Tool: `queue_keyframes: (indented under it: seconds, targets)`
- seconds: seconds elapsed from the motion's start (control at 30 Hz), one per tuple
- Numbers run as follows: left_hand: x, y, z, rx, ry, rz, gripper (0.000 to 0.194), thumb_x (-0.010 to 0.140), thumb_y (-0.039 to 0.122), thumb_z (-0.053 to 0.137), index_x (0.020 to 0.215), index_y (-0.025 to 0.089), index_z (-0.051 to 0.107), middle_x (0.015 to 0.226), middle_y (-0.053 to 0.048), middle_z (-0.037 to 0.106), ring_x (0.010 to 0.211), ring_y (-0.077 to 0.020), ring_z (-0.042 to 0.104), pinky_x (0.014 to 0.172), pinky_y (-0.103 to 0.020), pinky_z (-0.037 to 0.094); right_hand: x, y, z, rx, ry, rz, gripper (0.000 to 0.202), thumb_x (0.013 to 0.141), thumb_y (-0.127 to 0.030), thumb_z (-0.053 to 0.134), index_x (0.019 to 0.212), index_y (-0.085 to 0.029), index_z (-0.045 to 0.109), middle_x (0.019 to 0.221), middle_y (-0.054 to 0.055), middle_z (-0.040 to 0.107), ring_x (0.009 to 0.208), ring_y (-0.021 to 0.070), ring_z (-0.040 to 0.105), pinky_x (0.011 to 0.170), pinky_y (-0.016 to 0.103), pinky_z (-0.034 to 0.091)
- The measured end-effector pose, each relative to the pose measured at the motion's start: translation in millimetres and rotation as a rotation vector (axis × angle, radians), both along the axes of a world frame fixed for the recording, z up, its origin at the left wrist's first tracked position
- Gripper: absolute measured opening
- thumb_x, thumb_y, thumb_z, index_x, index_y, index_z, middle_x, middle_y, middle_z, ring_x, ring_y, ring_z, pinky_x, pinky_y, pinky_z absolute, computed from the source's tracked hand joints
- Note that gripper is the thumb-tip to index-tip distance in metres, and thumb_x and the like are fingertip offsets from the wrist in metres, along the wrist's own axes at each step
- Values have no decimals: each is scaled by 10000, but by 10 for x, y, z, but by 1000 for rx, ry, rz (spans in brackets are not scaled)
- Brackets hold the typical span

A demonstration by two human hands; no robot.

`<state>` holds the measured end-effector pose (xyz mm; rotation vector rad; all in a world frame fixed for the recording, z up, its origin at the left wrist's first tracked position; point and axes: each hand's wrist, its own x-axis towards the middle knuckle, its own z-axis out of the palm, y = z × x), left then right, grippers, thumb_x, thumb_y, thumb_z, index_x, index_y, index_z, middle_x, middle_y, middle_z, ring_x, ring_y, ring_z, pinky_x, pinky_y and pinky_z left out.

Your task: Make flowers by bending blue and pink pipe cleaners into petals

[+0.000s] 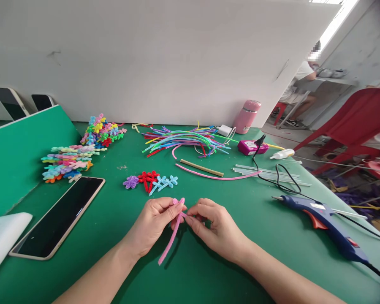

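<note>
A pink pipe cleaner (172, 245) is bent into small loops at its upper end, with a straight tail hanging down toward me. My left hand (160, 221) pinches the looped part between thumb and fingers. At the right side of the loops, my right hand (213, 226) grips a short bit of the same pipe cleaner with thumb and fingertips. Just beyond my hands lie a purple pipe-cleaner flower (131, 182), red flowers with stems (148, 180) and light blue ones (163, 183).
Behind are a bundle of coloured pipe cleaners (183, 141), a loose pink one (215, 177) and clear glue sticks (266, 174). A blue glue gun (323, 223) with its cord lies right. Left are a phone (60, 217) and piled flowers (69, 160). A person (299, 84) sits far right.
</note>
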<state>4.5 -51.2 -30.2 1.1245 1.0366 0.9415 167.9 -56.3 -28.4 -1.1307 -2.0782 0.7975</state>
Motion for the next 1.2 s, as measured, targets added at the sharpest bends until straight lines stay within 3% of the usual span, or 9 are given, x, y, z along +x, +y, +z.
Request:
queue_keyframes:
  seconds: [0.2,0.37,0.47,0.6,0.87,1.2]
  targets:
    - [23,-6,65,-74,-108,-59,197,769,309,536,710,139,615,650,-14,568,584,-108,485,590,-243,384,-20,-1,-17,-159,107,-77,177,796,-241,463,688,-155,574,534,-28,460,481,79,368,450,193,302]
    - [36,-6,54,-38,-53,-65,204,762,297,546,677,134,636,580,4,537,533,-96,463,559,-242,386,-16,3,12,-300,177,-5,238,803,-313,449,673,-146,558,526,-30,448,467,72,339,431,192,272]
    - [35,-12,36,-53,-39,-67,184,753,298,557,726,142,649,531,21,502,500,-89,438,507,-231,368,2,10,62,-349,281,-75,257,795,-370,455,675,-149,507,527,-38,411,478,76,337,438,196,278]
    - [42,-32,44,-79,-25,-108,200,745,316,562,677,138,623,504,31,457,487,-83,401,468,-218,336,6,24,70,-399,441,-72,237,772,-385,499,806,-150,508,626,-23,437,543,88,376,482,206,321]
    - [97,-71,89,-45,-23,-219,315,776,343,518,526,153,491,462,55,336,461,-75,284,442,-234,223,-25,43,-16,-439,593,10,191,757,-329,548,703,-149,514,640,-23,427,570,85,372,508,214,316]
    - [122,-105,77,-211,-179,-235,228,777,306,529,624,139,544,459,59,298,477,-75,238,470,-258,146,-92,7,-87,-459,648,-55,195,739,-328,573,688,-156,497,605,-34,424,548,82,354,507,212,307]
